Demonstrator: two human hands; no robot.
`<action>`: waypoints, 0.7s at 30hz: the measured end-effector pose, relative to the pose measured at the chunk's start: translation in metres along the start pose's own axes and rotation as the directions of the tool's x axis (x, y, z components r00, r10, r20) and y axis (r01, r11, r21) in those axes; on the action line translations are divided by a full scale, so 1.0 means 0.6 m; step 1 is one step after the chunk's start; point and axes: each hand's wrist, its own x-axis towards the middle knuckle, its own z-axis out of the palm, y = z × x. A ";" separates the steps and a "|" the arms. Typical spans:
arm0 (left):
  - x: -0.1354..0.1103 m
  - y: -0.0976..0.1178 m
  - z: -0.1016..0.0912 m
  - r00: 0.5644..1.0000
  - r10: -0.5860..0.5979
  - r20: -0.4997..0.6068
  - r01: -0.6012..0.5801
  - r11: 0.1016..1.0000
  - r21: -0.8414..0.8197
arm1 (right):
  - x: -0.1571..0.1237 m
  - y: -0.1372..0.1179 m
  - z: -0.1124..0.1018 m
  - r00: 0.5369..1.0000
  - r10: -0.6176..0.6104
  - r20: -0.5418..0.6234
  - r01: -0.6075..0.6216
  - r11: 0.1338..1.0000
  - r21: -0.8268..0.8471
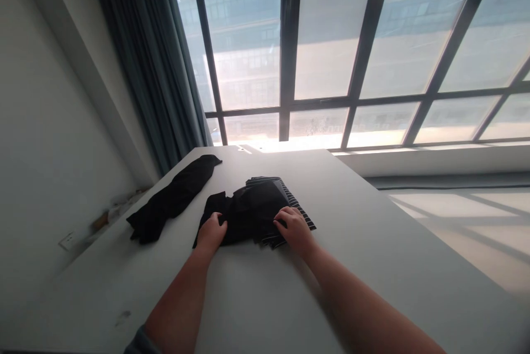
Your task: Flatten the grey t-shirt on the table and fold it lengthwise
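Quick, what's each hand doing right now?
Left hand: curled on the black cloth; grip can't be told.
Right hand: curled on the same cloth; grip can't be told either.

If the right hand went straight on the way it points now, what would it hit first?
The black cloth: it lies right at the fingertips of the right hand, which seem to touch it already, though exact contact is hard to judge.

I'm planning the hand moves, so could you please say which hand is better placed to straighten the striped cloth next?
Probably the right hand: it is right beside the striped cloth. The left hand is at the left end of the black cloth, farther from the stripes.
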 end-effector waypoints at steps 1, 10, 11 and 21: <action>0.001 -0.001 -0.007 1.000 0.013 -0.013 -0.013 1.000 -0.019 | 0.000 -0.003 0.000 1.000 -0.010 -0.025 0.011 1.000 0.000; -0.101 0.115 -0.031 0.576 0.776 -0.257 -0.787 0.612 0.082 | -0.013 -0.055 0.006 0.947 -0.312 -0.081 0.316 0.948 0.043; -0.115 0.128 -0.028 0.499 0.832 -0.244 -0.845 0.529 0.076 | -0.013 -0.056 0.006 0.941 -0.336 -0.039 0.338 0.938 0.075; -0.146 0.144 -0.031 0.355 0.880 -0.316 -0.914 0.398 0.080 | -0.012 -0.032 -0.013 0.982 -0.191 -0.007 0.190 0.968 0.162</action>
